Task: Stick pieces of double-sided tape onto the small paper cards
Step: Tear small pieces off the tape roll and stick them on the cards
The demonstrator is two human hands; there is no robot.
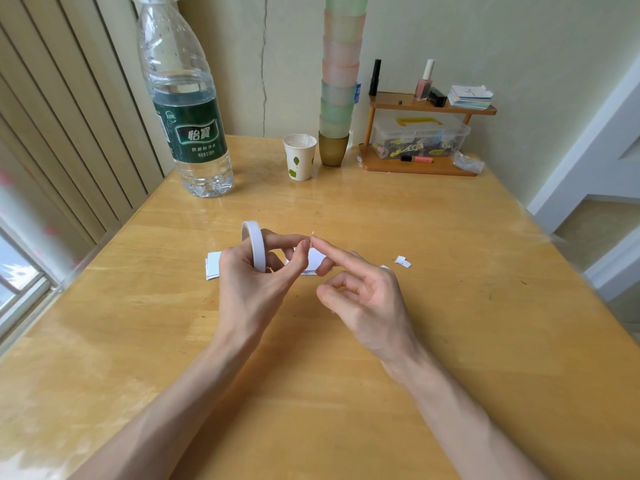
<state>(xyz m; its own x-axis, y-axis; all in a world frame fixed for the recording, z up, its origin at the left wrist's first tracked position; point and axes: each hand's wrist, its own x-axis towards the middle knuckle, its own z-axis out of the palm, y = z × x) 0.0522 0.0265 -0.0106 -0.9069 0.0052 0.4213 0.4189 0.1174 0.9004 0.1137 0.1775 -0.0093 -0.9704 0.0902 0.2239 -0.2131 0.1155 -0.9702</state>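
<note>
My left hand (249, 289) grips the roll (254, 245) upright. Just right of the roll, its fingertip meets the straight index of my right hand (363, 296), with a tiny tape bit (312, 234) between the tips. My right hand grasps nothing. White cards (213, 266) lie on the table (346, 375), left of the roll and under my fingers.

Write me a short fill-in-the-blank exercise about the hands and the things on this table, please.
The left hand holds a white roll of ____.
The right hand stretches its ____ finger toward the left hand.
The water bottle wears a ____ label.
The paper cup stands ____ on the table.
Missing words: tape; index; green; upright.
</note>
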